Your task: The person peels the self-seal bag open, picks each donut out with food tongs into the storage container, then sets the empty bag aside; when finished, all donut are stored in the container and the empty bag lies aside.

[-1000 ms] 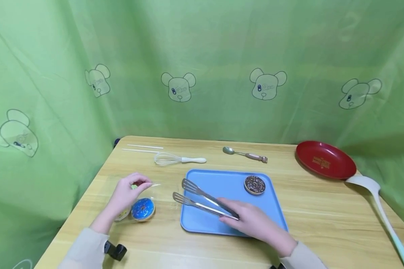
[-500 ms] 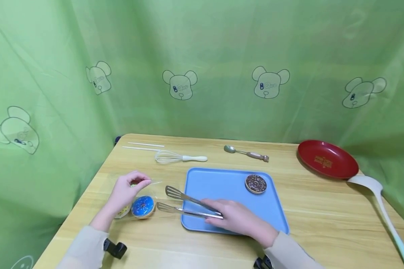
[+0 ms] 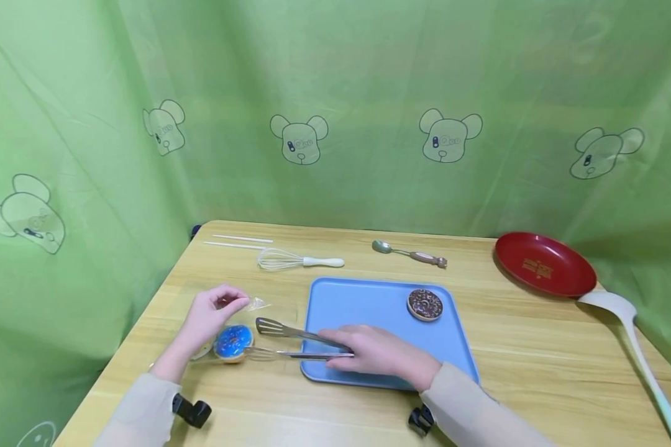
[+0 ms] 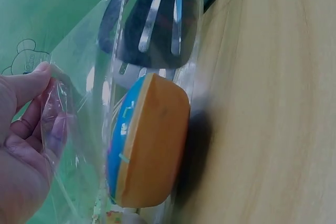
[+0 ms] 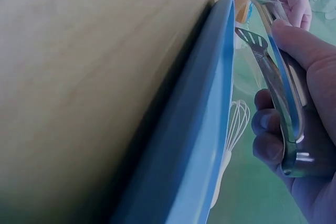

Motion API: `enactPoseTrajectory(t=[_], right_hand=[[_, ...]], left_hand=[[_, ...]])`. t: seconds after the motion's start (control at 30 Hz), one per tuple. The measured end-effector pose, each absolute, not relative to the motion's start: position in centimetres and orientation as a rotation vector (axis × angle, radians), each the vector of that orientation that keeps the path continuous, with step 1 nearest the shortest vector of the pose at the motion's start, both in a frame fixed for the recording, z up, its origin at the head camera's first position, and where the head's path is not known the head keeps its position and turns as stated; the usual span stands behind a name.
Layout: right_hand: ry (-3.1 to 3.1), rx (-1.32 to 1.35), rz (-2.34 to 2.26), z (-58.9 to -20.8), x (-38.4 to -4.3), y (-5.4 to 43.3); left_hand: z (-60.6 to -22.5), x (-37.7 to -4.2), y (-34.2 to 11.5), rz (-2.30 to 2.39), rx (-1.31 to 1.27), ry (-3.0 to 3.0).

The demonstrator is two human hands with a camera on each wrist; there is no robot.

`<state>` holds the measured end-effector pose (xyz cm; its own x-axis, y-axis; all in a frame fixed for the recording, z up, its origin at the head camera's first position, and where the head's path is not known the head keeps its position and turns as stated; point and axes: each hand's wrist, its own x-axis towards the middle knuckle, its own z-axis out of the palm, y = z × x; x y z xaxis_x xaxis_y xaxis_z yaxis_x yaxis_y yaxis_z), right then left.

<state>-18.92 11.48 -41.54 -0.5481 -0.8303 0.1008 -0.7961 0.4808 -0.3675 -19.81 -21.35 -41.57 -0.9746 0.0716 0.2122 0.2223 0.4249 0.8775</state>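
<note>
Behind the bare left hand [image 3: 209, 313], a pale greyish-beige sleeve [image 3: 136, 410] has a small black device [image 3: 192, 411] with a rounded end near its cuff. Behind the bare right hand [image 3: 371, 349] are a matching sleeve [image 3: 475, 406] and second black device [image 3: 421, 420].

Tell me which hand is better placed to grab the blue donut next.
Right, most likely: the right hand holds the tongs, spread and reaching close to the blue donut. The left hand is occupied, pinching clear plastic.
</note>
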Motion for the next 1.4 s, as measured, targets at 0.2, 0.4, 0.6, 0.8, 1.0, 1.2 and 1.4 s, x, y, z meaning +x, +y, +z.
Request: enactPoseTrajectory(t=[0.2,0.4,0.6,0.8,1.0,1.2,1.4], right_hand=[[2.612,-1.504,-0.54,-41.5,-19.2,10.5],[2.621,-1.551,-0.46,-41.8,-19.4,9.7],[2.62,-1.648,-0.402,-41.8,-19.3,9.2],[2.629,-1.65,-0.391,-42.0,-19.2,9.2],[2.639,-1.591,-0.365,-42.0,-19.5,8.5],[2.625,-1.605,-0.336,-41.5,-19.8,7.8],[2.637,-1.67,-0.266,-41.7,-19.9,7.9]], left_hand=[[-42.6,-20.2,-21.8,-1.68,-0.235,-2.496],[-42.6,-20.1,-22.0,-1.608,-0.278,-2.508],[-42.6,-20.0,-22.2,-1.582,-0.284,-2.505],[-42.9,-19.9,-22.6,-1.607,-0.24,-2.479],[-42.9,-20.0,-22.3,-1.587,-0.248,-2.5],[-41.5,-19.5,-21.6,-1.608,-0.227,-2.505],[-42.1,-19.8,-22.4,-1.629,-0.216,-2.5]])
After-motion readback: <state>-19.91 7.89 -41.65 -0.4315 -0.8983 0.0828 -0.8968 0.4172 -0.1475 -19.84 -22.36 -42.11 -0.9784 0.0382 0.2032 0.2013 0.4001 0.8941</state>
